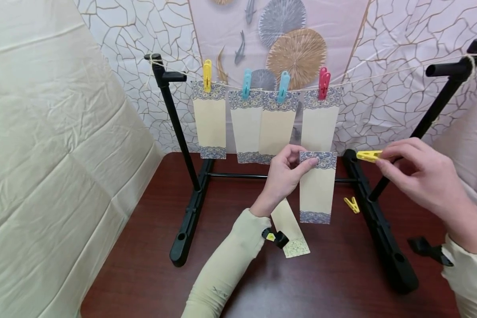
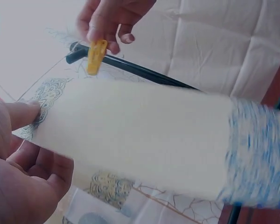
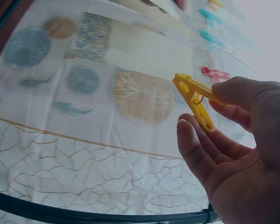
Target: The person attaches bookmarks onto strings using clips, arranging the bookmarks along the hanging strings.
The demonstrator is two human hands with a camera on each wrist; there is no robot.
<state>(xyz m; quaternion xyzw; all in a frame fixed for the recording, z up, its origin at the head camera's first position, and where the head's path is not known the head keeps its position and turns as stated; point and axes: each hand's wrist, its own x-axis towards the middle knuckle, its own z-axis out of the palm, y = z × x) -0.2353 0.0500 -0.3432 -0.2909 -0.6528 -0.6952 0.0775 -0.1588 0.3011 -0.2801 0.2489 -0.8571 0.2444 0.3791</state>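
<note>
My left hand (image 1: 283, 173) pinches the top corner of a cream paper card (image 1: 317, 190) with blue patterned bands at both ends, held upright in front of the hanging cards. In the left wrist view the thumb lies over the card's patterned edge. A yellow clothespin (image 3: 194, 100) is pinched between thumb and fingers of my right hand (image 1: 425, 176), near the right post and apart from the card. Several similar cards (image 1: 210, 119) hang from a string (image 1: 375, 78), held by a yellow, two blue and one red clothespin (image 1: 323, 84).
A black stand (image 1: 179, 132) carries the string, its right foot (image 1: 381, 229) on the dark red table (image 1: 135, 265). On the table lie another card (image 1: 290, 227), partly behind the left wrist, and a loose yellow clothespin (image 1: 351, 205). Patterned cloth hangs behind.
</note>
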